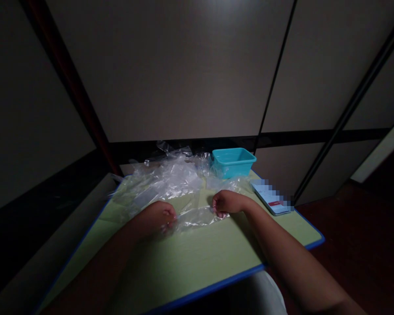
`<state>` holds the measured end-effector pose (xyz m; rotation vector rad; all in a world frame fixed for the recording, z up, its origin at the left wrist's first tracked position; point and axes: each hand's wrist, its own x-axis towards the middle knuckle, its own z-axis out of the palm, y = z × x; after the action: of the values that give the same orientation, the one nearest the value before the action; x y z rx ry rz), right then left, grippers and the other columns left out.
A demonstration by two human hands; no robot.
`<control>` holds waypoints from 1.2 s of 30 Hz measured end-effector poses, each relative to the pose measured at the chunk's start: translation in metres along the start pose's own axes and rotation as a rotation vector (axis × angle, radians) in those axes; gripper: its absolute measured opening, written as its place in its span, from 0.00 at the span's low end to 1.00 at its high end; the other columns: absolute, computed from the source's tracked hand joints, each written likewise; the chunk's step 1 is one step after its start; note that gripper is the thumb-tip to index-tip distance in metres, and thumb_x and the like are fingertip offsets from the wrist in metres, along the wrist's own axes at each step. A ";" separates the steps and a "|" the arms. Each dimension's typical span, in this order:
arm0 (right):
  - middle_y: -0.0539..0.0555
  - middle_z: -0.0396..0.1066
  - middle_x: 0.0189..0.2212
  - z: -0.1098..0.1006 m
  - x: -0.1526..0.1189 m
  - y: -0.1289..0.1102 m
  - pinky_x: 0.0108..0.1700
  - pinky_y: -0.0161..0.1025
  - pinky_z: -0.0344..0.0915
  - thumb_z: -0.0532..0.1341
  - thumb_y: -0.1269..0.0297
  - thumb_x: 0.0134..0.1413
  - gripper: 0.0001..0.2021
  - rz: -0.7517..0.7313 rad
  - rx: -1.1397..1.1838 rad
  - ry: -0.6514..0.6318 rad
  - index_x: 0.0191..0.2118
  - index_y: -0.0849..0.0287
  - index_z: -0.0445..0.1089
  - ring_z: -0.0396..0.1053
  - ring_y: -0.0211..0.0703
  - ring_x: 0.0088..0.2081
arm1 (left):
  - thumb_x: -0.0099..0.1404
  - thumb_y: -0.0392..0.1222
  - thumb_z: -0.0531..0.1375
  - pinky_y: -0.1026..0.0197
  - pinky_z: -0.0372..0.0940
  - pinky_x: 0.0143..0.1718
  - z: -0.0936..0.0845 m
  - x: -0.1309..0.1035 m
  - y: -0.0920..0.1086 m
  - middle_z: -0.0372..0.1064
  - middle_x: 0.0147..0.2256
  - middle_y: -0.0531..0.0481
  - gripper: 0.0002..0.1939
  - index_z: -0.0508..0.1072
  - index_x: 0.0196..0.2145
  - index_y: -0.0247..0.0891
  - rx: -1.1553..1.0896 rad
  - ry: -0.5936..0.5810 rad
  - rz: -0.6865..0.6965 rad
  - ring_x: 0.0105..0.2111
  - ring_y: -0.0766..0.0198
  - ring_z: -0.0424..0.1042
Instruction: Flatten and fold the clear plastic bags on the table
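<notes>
A clear plastic bag stretches between my two hands, low over the yellow-green tabletop. My left hand pinches its left end, with the fingers partly blurred. At the opposite end, my right hand is closed on the plastic, thumb and fingertips together. Just beyond my hands lies a loose heap of crumpled clear plastic bags, spread over the far left of the table.
A turquoise plastic basket stands at the table's far edge, with clear plastic against its front. To the right lies a phone with a lit screen. Blue edging borders the table. Cabinet panels rise behind it.
</notes>
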<state>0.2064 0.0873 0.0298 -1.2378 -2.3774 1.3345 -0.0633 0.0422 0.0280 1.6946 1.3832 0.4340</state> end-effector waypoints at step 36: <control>0.54 0.74 0.24 -0.004 0.002 0.001 0.26 0.30 0.56 0.60 0.68 0.49 0.06 0.093 -0.402 0.212 0.30 0.64 0.72 0.68 0.37 0.25 | 0.58 0.46 0.49 0.63 0.51 0.26 0.023 0.004 0.004 0.59 0.21 0.53 0.14 0.64 0.20 0.38 0.404 0.343 0.290 0.25 0.63 0.61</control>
<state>0.2072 0.0920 0.0312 -1.5180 -2.5312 0.7145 -0.0432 0.0366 0.0176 2.2476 1.5479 0.6674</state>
